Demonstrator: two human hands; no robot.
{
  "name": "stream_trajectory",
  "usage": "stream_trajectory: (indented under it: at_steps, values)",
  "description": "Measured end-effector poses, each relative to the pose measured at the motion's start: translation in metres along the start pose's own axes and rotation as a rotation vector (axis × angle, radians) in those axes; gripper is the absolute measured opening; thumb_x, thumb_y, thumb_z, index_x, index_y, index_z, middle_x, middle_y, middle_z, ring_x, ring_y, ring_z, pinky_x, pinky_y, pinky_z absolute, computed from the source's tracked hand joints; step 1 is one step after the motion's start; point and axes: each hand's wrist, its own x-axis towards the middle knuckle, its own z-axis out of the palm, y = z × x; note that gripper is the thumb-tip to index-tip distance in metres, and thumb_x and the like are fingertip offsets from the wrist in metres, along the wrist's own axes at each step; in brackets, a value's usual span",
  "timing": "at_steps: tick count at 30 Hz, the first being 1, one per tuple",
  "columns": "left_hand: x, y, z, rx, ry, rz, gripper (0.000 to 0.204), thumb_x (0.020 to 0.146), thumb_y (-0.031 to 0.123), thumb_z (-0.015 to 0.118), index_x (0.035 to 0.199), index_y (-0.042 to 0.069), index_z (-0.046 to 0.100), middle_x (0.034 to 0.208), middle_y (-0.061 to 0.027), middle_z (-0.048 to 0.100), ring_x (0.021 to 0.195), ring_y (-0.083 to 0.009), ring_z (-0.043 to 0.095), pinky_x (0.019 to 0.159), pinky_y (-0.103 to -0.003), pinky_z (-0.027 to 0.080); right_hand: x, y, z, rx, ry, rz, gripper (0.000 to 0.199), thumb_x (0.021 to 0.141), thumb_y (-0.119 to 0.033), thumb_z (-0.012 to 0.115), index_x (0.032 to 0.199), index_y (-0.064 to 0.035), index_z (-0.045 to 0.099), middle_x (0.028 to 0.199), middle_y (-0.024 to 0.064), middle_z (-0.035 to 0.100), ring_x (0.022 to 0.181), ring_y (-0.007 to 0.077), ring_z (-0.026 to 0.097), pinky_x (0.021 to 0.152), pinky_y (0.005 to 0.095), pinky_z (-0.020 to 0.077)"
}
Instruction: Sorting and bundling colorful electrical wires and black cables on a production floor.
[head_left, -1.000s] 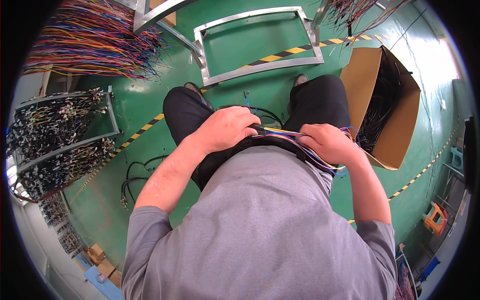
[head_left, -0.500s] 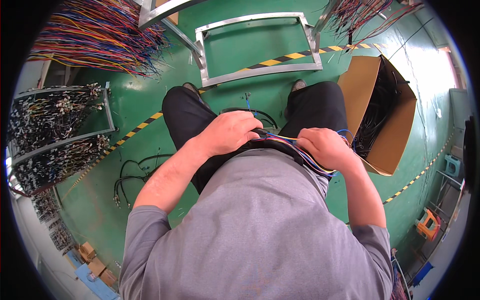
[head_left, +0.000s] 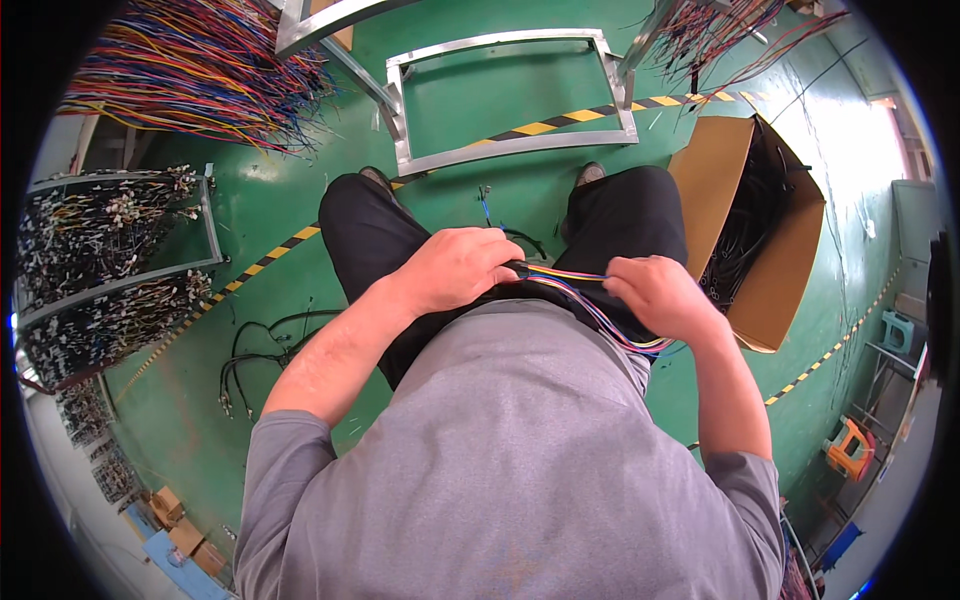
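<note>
Over my lap, my left hand (head_left: 462,266) is closed round a black sleeve (head_left: 517,268) from which several coloured wires come out. Red, yellow and blue strands (head_left: 568,274) run from it across to my right hand (head_left: 655,292), whose fingers are pinched on them. A second bunch of wires (head_left: 602,318), pink, white and blue, loops down from the sleeve and passes below my right hand along my waist. Beyond my left hand, a blue wire end with small connectors (head_left: 486,205) sticks out between my knees.
A cardboard box (head_left: 712,190) of black tubing stands at my right knee. Ahead is a metal frame (head_left: 515,160). Wire bundles (head_left: 200,75) hang at the far left above racks of connectors (head_left: 110,225). Black cables (head_left: 255,350) lie on the green floor to my left.
My right hand has shifted slightly right, away from my left hand, and the strands between them are longer and straighter. My left hand keeps its hold on the sleeve.
</note>
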Motion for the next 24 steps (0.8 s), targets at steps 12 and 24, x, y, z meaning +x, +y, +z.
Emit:
stream_trajectory:
  at_steps: [12, 24]
  values:
    - [0.006, -0.005, -0.001, -0.046, 0.012, 0.004, 0.024, 0.091, 0.014, 0.079, 0.11, 0.003, 0.069, 0.097, -0.0132, 0.067, 0.091, -0.0353, 0.066, 0.08, -0.045, 0.054, -0.001, -0.004, -0.02, 0.174, -0.054, 0.118, 0.024, 0.106, -0.024, 0.059, 0.101, -0.0024, 0.069, 0.089, 0.0214, 0.07, 0.089, 0.0434, 0.067, 0.079, 0.0498, 0.0527]
    - [0.012, -0.012, 0.002, -0.032, 0.017, 0.03, 0.024, 0.091, 0.014, 0.078, 0.11, 0.004, 0.068, 0.095, -0.0131, 0.065, 0.091, -0.0356, 0.066, 0.08, -0.046, 0.054, 0.008, -0.019, -0.016, 0.342, -0.058, 0.285, 0.025, 0.108, -0.019, 0.055, 0.101, -0.0007, 0.07, 0.078, 0.0113, 0.065, 0.074, 0.0255, 0.061, 0.073, 0.0379, 0.0508]
